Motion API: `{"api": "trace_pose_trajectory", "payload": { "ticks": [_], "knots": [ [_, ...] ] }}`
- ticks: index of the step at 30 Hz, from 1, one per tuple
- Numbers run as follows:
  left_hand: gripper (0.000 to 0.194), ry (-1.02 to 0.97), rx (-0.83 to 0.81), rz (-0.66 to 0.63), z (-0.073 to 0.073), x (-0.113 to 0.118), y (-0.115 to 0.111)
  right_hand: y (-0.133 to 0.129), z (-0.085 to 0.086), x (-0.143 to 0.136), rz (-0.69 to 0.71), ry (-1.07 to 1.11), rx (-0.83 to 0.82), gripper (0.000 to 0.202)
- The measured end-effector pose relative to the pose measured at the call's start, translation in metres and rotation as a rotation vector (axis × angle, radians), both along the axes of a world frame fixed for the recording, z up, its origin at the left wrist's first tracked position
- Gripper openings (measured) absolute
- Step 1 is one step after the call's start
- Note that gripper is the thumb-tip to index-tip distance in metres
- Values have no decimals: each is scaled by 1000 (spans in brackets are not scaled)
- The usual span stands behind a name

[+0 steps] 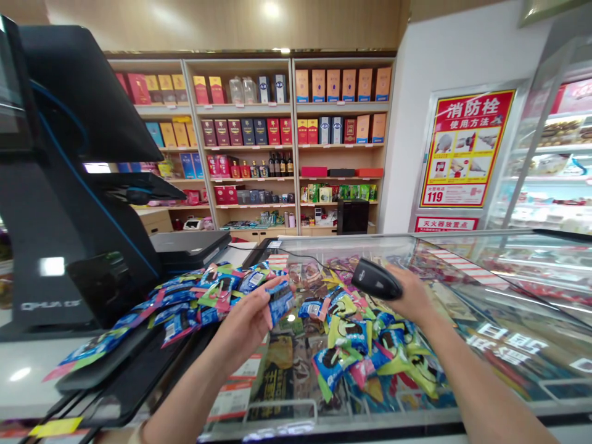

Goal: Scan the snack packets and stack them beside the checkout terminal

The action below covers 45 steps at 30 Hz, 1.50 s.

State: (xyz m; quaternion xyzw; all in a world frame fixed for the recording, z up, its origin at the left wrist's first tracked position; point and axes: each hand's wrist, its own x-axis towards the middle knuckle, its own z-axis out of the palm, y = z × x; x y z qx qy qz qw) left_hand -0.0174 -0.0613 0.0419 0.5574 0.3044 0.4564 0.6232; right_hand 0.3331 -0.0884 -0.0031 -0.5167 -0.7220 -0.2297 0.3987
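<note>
My left hand (252,314) pinches a small blue snack packet (280,302) above the glass counter. A black barcode scanner (375,279) is gripped in my right hand (411,293), its head turned left toward that packet. Below the scanner, a loose heap of blue, green and pink snack packets (351,336) lies on the glass. A second pile of similar packets (215,287) rests to the left of my left hand, partly on a black flat device. The fingers of my right hand are mostly hidden behind the scanner.
A black point-of-sale terminal (69,166) towers at the left, beside a black cash box (189,243). The glass display counter (296,410) holds packaged goods underneath. A thin cable (309,256) runs behind the scanner. Shelves of boxed bottles (250,132) line the back wall.
</note>
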Motion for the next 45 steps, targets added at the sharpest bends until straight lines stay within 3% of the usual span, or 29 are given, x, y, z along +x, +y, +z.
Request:
{"api": "trace_pose_trajectory", "payload": {
  "ticks": [2,6,10,14,30,35,40,42,45],
  "knots": [
    [33,-267,-177,-92,4,25,14,0,0,-2,20,5,-9,25],
    [27,-550,-370,-15,-7,62,36,0,2,-7,56,10,-54,25],
    [29,-541,-404,112,-31,72,46,-5,7,-14,70,5,-105,15],
    [30,-512,-324,124,-44,69,50,-12,15,-26,143,-24,-199,11],
    [16,-483,-236,39,-47,72,42,-14,16,-44,123,-134,-244,12],
    [31,-300,-94,78,-54,70,44,-12,14,-39,119,-109,-220,12],
    [37,177,447,167,-67,74,43,-7,8,-23,57,-46,-155,13],
    [40,314,577,109,-71,76,40,-4,5,-15,38,-28,-124,20],
    [62,496,624,-50,-72,75,30,1,0,-5,27,-8,-105,36]
  ]
}}
